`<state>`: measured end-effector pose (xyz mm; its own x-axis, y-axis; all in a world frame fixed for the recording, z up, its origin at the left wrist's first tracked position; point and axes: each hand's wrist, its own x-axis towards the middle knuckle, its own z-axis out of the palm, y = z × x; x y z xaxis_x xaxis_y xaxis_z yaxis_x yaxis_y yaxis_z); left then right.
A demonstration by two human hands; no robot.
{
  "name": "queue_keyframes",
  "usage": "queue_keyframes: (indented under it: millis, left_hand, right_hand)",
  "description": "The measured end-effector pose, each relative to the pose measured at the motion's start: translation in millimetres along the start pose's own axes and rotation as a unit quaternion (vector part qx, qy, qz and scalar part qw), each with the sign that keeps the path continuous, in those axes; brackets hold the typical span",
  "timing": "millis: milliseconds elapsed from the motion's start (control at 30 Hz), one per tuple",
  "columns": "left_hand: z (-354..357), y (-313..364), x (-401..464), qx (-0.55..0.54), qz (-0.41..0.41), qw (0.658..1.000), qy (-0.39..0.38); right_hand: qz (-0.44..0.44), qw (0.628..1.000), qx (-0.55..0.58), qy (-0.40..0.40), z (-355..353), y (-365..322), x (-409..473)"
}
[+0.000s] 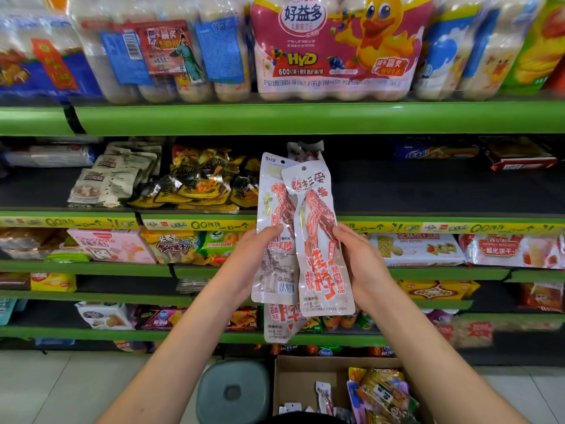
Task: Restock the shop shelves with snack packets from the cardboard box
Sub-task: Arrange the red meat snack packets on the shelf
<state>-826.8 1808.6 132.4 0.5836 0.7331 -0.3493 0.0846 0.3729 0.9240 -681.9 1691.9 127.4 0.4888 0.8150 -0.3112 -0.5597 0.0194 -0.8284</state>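
Note:
I hold a small stack of long white-and-red snack packets (pixel 318 240) upright in front of the shelves. My left hand (pixel 253 264) grips the stack from the left, thumb across the front of the back packet. My right hand (pixel 363 264) grips the right edge, thumb on the front packet. A third packet (pixel 281 325) hangs lower behind them. The cardboard box (pixel 305 377) lies open on the floor below, with several colourful packets (pixel 382 396) and a few white ones inside. The second green shelf (pixel 428 191) is dark and bare behind and to the right of the stack.
Cream and yellow-black snack packs (pixel 171 182) fill the left of that shelf; biscuit boxes (pixel 519 157) sit far right. Bottled drink multipacks (pixel 333 47) crowd the top shelf. Lower shelves hold assorted snacks. A grey round stool (pixel 234 393) stands left of the box.

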Motion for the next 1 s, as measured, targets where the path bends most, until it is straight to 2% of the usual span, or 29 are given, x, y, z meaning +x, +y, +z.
queue_keyframes:
  millis: [433, 700, 800, 1000]
  left_hand:
    - [-1.7, -4.5, 10.8, 0.012, -0.001, 1.0, 0.011]
    - [-5.4, 1.0, 16.7, -0.004, 0.001, 1.0, 0.016]
    - [-8.3, 5.9, 16.4, -0.012, 0.0, 1.0, 0.019]
    - [-15.8, 3.8, 18.0, -0.019, -0.007, 1.0, 0.017]
  right_hand:
    - [0.024, 1.0, 0.0, 0.013, -2.3, 0.0, 4.5]
    - [0.014, 1.0, -0.01, 0.02, -5.4, -3.4, 9.2]
    - [-0.015, 0.999, -0.036, 0.017, -9.4, -21.5, 19.5]
    - [-0.079, 0.98, -0.144, 0.11, -22.8, -82.3, 86.1]
